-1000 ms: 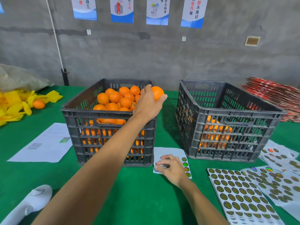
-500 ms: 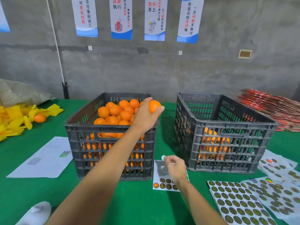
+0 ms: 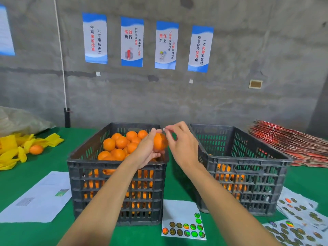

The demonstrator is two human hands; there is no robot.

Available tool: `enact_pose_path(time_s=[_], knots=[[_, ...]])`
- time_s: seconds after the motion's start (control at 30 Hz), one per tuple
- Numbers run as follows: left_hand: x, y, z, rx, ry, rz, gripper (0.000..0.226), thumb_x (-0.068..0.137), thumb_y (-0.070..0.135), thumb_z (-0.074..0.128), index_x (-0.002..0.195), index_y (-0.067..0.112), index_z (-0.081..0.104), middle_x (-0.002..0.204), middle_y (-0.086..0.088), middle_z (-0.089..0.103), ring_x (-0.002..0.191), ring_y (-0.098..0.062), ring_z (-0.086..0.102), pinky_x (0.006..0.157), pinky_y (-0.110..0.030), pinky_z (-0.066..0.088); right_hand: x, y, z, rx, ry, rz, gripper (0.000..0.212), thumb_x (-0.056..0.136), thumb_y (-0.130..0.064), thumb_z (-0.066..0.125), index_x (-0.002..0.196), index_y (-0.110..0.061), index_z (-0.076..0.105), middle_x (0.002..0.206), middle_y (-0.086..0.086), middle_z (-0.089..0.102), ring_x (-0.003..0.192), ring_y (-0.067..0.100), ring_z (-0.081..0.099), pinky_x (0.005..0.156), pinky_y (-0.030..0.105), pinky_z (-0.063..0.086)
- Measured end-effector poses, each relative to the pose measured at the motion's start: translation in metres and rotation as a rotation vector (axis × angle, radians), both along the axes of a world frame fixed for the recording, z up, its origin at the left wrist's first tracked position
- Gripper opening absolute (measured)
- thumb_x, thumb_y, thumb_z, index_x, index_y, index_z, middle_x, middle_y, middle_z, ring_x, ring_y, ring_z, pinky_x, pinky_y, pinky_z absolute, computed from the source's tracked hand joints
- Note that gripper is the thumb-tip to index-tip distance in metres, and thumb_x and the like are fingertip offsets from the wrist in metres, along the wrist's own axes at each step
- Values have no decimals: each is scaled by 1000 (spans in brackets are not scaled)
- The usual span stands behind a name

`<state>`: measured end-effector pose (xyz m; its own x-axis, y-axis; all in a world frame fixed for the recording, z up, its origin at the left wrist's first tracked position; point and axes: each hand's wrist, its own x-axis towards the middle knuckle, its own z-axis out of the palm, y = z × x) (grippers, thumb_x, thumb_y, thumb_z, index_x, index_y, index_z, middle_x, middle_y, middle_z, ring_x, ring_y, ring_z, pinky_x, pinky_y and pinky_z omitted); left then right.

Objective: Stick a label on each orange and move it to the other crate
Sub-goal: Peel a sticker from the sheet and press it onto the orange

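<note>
My left hand (image 3: 148,150) grips an orange (image 3: 160,141) above the right rim of the left grey crate (image 3: 117,174), which is piled with oranges (image 3: 122,144). My right hand (image 3: 182,142) is raised right beside the orange, its thumb and forefinger pinching a small pale label (image 3: 164,129) at the fruit's top. The right grey crate (image 3: 248,174) holds several oranges low inside. A partly used label sheet (image 3: 183,220) lies on the green table between the crates.
More label sheets (image 3: 298,226) lie at the front right. A white paper (image 3: 39,197) is at the left, yellow wrappers (image 3: 16,148) and a loose orange (image 3: 36,149) at the far left. Red stacked sheets (image 3: 291,144) are at the back right.
My right hand left the label sheet with a label and rose to the orange. My left hand brought the orange a little lower and toward me; the camera tilted up.
</note>
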<state>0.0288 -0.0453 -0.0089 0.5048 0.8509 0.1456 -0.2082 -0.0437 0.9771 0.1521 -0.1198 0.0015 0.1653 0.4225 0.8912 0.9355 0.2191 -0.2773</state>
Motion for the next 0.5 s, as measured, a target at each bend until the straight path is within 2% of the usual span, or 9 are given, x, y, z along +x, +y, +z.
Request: enact_pose_path(time_s=[0.07, 0.13, 0.2, 0.33, 0.4, 0.5], knots=[[-1, -2, 0, -4, -29, -4, 44, 110, 51, 29, 137, 30, 57, 131, -10, 68, 120, -29, 65, 105, -50, 52, 0, 3, -7, -58, -164, -35, 16, 99, -30, 64, 105, -23, 77, 107, -4, 62, 88, 15, 62, 64, 35, 53], [-2, -3, 1, 33, -3, 1, 41, 112, 43, 30, 140, 28, 55, 135, -8, 64, 123, -26, 63, 107, -53, 50, 2, 6, -18, -44, -337, -62, 16, 97, -26, 65, 101, -17, 78, 110, -1, 66, 90, 20, 62, 70, 40, 54], [-1, -3, 1, 56, 38, 17, 39, 114, 35, 29, 142, 24, 53, 135, -8, 63, 124, -25, 62, 109, -54, 49, 3, 7, -27, -18, -426, -62, 19, 96, -27, 65, 104, -15, 78, 113, 0, 69, 94, 22, 64, 75, 41, 55], [-1, 2, 0, -12, 47, 44, 39, 114, 33, 32, 145, 21, 51, 137, -10, 61, 123, -26, 62, 107, -51, 51, 3, 3, -41, -137, -518, -109, 48, 97, -47, 60, 130, -13, 68, 135, 2, 66, 117, 21, 63, 94, 36, 54], [0, 4, -1, -51, 41, 25, 39, 113, 36, 35, 145, 21, 51, 139, -10, 61, 125, -26, 62, 108, -53, 50, 3, 0, -43, -157, -531, -140, 52, 96, -45, 63, 137, -13, 64, 142, 3, 62, 124, 23, 62, 98, 36, 54], [1, 5, -3, -82, 42, 5, 42, 111, 40, 38, 144, 17, 51, 133, -10, 66, 118, -26, 67, 104, -50, 54, 3, -1, -37, -241, -437, -130, 62, 96, -44, 64, 148, -14, 52, 152, 2, 53, 134, 22, 56, 103, 37, 54]])
